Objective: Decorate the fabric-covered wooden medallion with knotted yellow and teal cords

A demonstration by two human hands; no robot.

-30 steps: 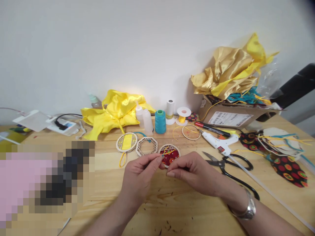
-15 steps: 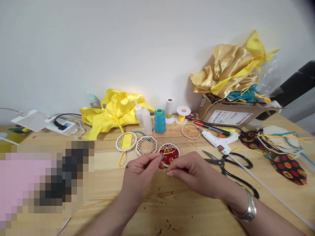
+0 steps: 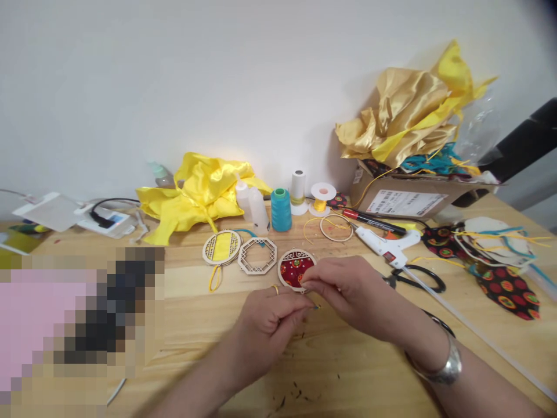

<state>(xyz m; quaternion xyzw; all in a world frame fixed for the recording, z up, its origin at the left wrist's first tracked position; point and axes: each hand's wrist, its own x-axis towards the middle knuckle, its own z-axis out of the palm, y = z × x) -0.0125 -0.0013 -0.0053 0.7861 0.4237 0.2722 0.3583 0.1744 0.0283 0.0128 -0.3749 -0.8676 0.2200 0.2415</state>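
Left hand [image 3: 272,322] moved toward 4 o'clock. Head view: it pinches a thin yellow-tipped strand [image 3: 318,306]; right hand [image 3: 348,290] pinched closed, contents can't tell. Strand: 5 o'clock of round pale-wood red-fabric frame [image 3: 296,269]. Likely light, limp; grip near tip.

Soft, fairly even light; faint shadows.

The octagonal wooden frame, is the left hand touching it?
Apart: the head view shows bare tabletop between the left hand and the octagonal wooden frame.
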